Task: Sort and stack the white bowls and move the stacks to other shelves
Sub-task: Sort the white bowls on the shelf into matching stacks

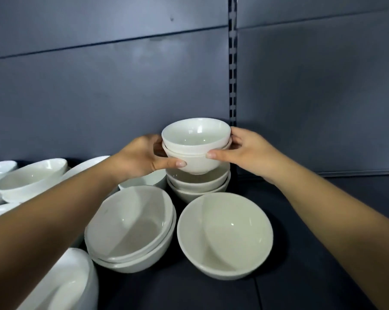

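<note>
**Bowl pair held, both hands**

Head view: left hand (142, 155) and right hand (250, 151) grip nested bowl pair (196, 153) from both sides, over small stack (198, 185) at shelf (312, 253) back edge; contact unclear. Left-edge bowls (30, 177) cut off.

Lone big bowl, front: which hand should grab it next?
Right, likely. Both hold the small bowl stack, but the lone bowl sits on the right hand's side; the nested pair lies between it and the left hand.
</note>
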Tool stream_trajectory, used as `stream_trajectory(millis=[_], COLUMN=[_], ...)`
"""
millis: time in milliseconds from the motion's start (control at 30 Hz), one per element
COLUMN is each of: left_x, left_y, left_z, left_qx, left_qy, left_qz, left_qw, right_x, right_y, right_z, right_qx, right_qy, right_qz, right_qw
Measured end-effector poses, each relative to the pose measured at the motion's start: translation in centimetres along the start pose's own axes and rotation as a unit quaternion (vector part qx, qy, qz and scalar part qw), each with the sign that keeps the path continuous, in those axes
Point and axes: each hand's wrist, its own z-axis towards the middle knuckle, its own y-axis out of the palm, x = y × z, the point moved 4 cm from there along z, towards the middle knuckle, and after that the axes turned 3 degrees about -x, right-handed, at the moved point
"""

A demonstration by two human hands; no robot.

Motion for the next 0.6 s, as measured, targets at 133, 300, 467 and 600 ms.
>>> stream_trajectory(millis=[133,300,467,600], left_x=[-1.1,-2.0,-2.9,-3.2], left_y=[0.4,1.6,1.7,2.1], left_z=[0.1,-0.3,-0.3,-0.3], left_qx=[-0.019,-0.018,-0.025,-0.067], left_qy=[-0.019,-0.023,-0.032,-0.022], left_qz=[0.012,0.057,0.058,0.011], left_qw=[1.0,0.998,0.997,0.997], right_x=[1.2,2.4,2.9,3.3], right_y=[0.3,0.7,1.0,1.2], right_z=[-0.4,-0.8,-0.7,-0.7], right_qx=[-0.009,-0.01,-0.013,-0.002], right_qy=[0.021,0.03,0.033,0.021], right_qz=[-0.018,-0.064,-0.081,-0.085], right_qw=[1.0,0.997,0.996,0.996])
